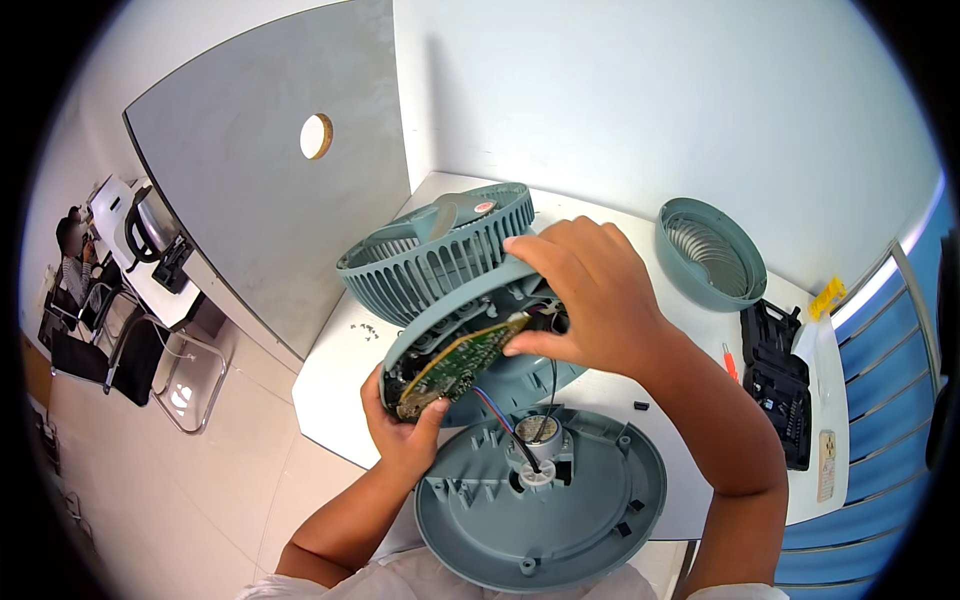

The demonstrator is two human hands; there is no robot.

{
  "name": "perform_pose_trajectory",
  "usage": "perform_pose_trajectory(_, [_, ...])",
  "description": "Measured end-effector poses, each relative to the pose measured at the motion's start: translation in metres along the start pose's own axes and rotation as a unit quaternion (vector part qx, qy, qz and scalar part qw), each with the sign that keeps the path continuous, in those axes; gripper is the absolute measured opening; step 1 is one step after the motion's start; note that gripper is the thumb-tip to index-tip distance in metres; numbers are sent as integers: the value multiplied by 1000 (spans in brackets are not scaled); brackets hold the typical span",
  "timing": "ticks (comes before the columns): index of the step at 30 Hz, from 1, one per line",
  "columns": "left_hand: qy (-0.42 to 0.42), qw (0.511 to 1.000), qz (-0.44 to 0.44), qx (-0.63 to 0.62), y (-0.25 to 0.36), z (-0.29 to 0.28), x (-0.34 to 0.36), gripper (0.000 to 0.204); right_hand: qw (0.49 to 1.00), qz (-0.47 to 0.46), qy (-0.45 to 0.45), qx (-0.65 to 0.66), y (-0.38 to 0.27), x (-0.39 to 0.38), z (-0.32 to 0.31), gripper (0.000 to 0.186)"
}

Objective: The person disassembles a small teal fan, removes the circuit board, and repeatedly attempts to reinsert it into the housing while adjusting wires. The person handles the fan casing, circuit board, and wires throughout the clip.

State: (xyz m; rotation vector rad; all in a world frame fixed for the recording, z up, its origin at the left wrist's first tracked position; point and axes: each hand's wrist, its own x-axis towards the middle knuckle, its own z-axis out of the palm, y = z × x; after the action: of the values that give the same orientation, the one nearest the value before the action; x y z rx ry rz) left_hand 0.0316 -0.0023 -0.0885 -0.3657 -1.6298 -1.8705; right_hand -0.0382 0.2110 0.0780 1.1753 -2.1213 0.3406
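Note:
My left hand [402, 425] grips the lower left of a tilted grey-green fan housing [420, 330], thumb at a green circuit board [460, 363] inside it. My right hand [585, 290] holds the same housing's upper right, fingers over its rim and thumb at the board's end. Wires run down to a silver motor [538, 430] on the oval grey-green base plate [560, 515], whose near edge overhangs the desk. A slatted fan head [425, 275] lies behind the housing.
The white desk [330, 400] also bears small screws [365, 330], a round shell [710, 250], an open black toolcase [775, 400], a red-handled screwdriver [730, 362] and a yellow object [826, 298]. A grey partition [250, 200] stands left; beyond it are chairs [140, 370] and a person [75, 260].

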Motion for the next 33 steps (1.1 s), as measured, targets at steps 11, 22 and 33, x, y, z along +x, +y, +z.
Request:
perform_pose_trajectory(11, [-24, 993, 76, 86, -6, -3, -1, 69, 997, 56, 44, 15, -18, 8, 6, 83])
perform_pose_trajectory(22, [-34, 991, 71, 110, 4, -2, 12, 65, 993, 110, 33, -23, -23, 10, 12, 80])
perform_pose_trajectory(33, [-33, 998, 25, 39, 21, 5, 23, 51, 985, 155, 55, -47, -31, 10, 14, 79])
